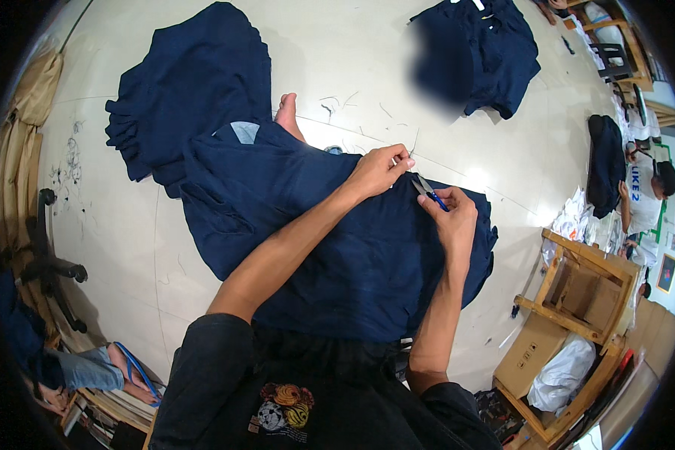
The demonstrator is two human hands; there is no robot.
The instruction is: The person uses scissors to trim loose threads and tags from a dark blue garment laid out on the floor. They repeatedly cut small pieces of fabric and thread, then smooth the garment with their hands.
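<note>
A dark navy garment (330,255) is draped over my lap and legs, with a pale grey-blue patch near its upper left. My left hand (379,171) is closed in a pinch at the garment's upper edge, with thin thread at the fingertips. Just right of it my right hand (451,221) grips small blue-handled thread snips (430,193), their metal blades pointing up-left toward those fingertips. My bare foot (287,116) pokes out beyond the cloth.
Navy piles (191,90) (502,60) lie on the tiled floor (94,225) among loose threads. A chair base (52,247) stands left, near another person's legs (90,367). Wooden frames (547,304) with cardboard (529,349) are at lower right; other people (641,202) sit along the right.
</note>
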